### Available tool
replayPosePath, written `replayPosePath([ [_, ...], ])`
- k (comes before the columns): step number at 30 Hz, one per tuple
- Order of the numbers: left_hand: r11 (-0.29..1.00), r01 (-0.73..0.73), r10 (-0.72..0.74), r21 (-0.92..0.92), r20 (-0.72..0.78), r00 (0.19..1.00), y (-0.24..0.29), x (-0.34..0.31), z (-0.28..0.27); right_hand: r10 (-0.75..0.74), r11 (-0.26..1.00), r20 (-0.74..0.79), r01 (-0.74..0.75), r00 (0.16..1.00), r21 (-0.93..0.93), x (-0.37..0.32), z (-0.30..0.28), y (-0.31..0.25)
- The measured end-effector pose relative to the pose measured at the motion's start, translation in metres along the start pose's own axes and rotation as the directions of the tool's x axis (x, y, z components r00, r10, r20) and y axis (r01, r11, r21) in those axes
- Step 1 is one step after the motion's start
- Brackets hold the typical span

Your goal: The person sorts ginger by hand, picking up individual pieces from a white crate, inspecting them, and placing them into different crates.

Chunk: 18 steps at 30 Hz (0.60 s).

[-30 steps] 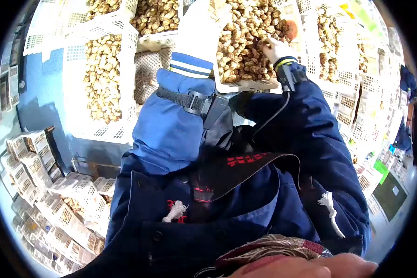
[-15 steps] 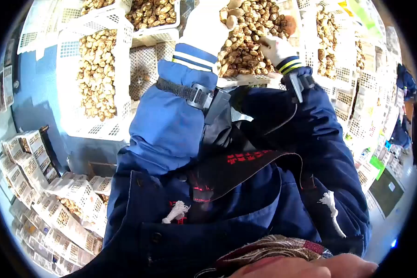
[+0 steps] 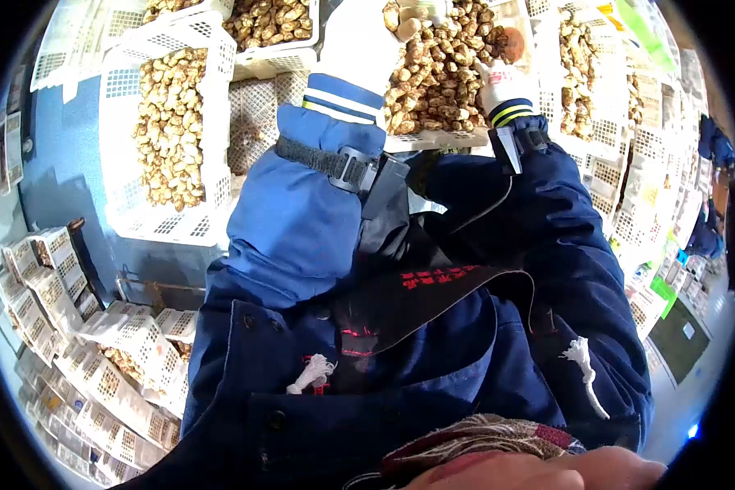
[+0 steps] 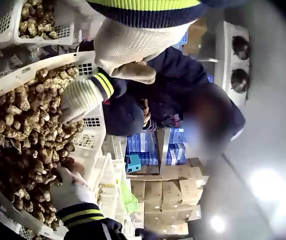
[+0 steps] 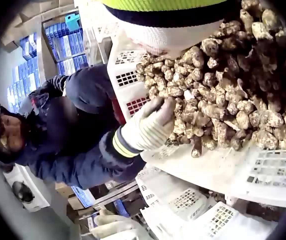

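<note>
A white crate [image 3: 443, 140] of brown, mottled mushrooms [image 3: 441, 90] lies in front of me. My left hand [image 3: 359, 45], in a white glove, hangs over the crate's left side. In the right wrist view, its gloved fingers [image 5: 114, 228] extend loosely, with nothing visible in them; the palm is hidden. Low over the mushrooms, by the crate's right wall, is my white-gloved right hand [image 3: 502, 86]. The left wrist view has the right hand [image 4: 73, 191] with its fingertips among the mushrooms; I cannot tell whether they grip one.
Across the crate another person's gloved hand [image 5: 150, 126] touches the mushrooms. A filled crate [image 3: 171, 224] stands at my left, with stacked crates [image 3: 126, 322] behind it. More crates [image 3: 608, 175] line the right. An orange-brown round thing [image 3: 510, 45] lies at the crate's right edge.
My right hand has drawn back from the middle of the mushrooms toward the crate's right wall. My left hand has stayed over the left side, its fingers shifting slightly.
</note>
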<state>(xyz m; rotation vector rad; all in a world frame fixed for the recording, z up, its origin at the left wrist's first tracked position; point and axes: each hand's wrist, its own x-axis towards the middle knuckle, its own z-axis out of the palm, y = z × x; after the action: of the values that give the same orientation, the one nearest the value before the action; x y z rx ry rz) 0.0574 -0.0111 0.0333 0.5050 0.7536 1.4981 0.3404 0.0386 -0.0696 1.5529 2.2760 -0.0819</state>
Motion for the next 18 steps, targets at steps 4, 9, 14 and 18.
replayPosePath([
  [4, 0.994, -0.024, 0.034, 0.111, -0.092, 0.995, 0.012, -0.009, 0.020, -0.147, 0.989, 0.222, 0.144, 0.964, 0.030, 0.010, -0.014, -0.049],
  [9, 0.982, 0.072, -0.088, -0.175, -0.089, 0.992, 0.000, 0.002, 0.001, -0.106, 0.993, 0.277, 0.088, 0.955, 0.078, 0.004, -0.030, -0.034],
  [14, 0.982, 0.121, -0.141, -0.146, -0.132, 0.981, 0.010, -0.001, 0.014, -0.063, 0.995, 0.298, 0.038, 0.952, 0.091, -0.011, -0.022, 0.024],
  [18, 0.991, 0.087, -0.099, -0.106, -0.108, 0.989, 0.006, -0.001, 0.013, -0.003, 0.989, -0.015, 0.005, 1.000, 0.149, 0.003, -0.015, 0.010],
])
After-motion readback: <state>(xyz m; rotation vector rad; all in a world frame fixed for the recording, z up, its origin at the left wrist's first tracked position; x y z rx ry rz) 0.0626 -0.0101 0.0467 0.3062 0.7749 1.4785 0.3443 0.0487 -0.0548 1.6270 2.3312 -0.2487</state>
